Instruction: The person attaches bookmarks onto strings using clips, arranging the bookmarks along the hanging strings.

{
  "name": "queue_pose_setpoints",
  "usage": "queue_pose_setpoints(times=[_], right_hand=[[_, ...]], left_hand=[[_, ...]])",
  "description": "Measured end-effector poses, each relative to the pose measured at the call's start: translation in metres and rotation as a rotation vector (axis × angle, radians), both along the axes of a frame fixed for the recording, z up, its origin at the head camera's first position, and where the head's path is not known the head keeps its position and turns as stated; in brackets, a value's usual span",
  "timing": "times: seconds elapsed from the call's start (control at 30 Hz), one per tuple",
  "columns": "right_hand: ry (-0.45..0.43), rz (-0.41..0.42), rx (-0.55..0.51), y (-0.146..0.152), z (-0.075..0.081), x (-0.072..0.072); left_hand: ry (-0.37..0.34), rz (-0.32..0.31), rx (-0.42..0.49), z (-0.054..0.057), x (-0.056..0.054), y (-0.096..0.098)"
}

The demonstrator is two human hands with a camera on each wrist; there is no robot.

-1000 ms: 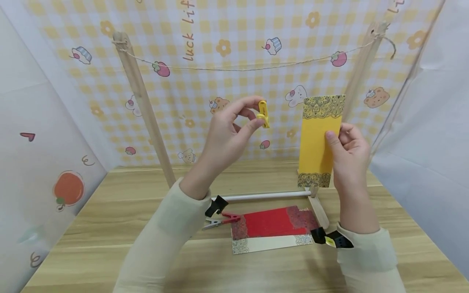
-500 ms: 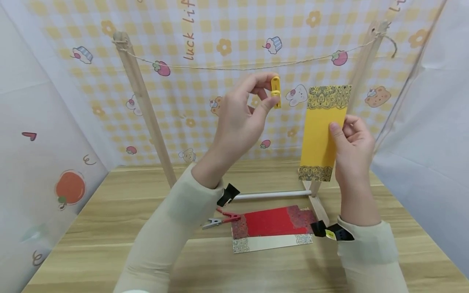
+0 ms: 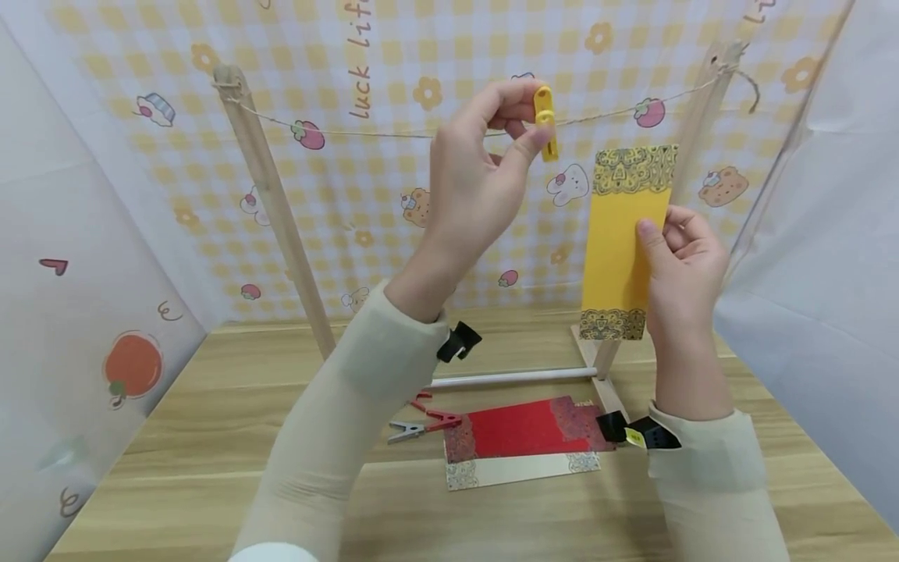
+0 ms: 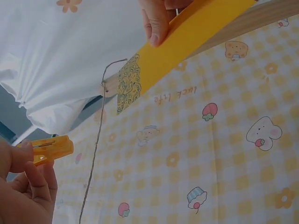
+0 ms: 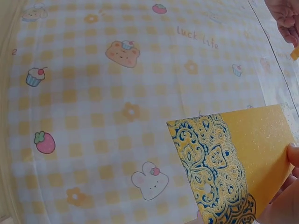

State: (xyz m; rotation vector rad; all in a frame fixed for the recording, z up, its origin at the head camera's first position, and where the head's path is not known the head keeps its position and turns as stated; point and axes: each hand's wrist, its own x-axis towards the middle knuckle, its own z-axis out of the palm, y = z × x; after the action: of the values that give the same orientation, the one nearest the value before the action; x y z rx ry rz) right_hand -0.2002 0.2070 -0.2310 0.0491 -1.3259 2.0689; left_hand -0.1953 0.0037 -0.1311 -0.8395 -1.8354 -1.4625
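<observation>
My left hand [image 3: 485, 156] pinches a yellow clothespin [image 3: 545, 125] between thumb and fingers, raised to about the height of the string [image 3: 611, 115] in the head view. The left wrist view shows the same clothespin [image 4: 53, 148] with the string to its right. In my right hand [image 3: 684, 265] is a yellow card [image 3: 621, 250] with dark patterned bands at both ends, gripped by its right edge and held upright. The card's top lies a little below the string and right of the clothespin, apart from both. The right wrist view shows one patterned band [image 5: 217, 168] up close.
The string spans two wooden posts [image 3: 270, 187], with a white bar [image 3: 520, 377] low between them. On the wooden table [image 3: 175, 468] lie a red card [image 3: 520, 428], a white card [image 3: 520, 472], and red and grey clothespins [image 3: 421, 425].
My left hand has risen and shifted right with the yellow clothespin, from below the string up to its level. The right hand has lifted the yellow card slightly and moved it a little right.
</observation>
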Motion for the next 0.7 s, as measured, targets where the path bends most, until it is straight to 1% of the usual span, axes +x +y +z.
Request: queue_pose_setpoints(times=[0.1,0.37,0.57,0.7], right_hand=[[-0.001,-0.019,0.007,0.000,0.002,-0.001],[-0.014,-0.034,0.002,-0.001,0.007,-0.003],[-0.029,-0.050,0.025,-0.002,0.011,-0.003],[-0.034,-0.061,0.043,-0.003,0.013,-0.005]], left_hand=[[-0.039,-0.007,0.013,0.008,-0.005,0.004],[-0.047,0.000,0.038,0.015,-0.017,0.008],[-0.028,-0.001,0.083,0.024,-0.023,0.016],[-0.044,-0.002,0.064,0.032,-0.027,0.023]])
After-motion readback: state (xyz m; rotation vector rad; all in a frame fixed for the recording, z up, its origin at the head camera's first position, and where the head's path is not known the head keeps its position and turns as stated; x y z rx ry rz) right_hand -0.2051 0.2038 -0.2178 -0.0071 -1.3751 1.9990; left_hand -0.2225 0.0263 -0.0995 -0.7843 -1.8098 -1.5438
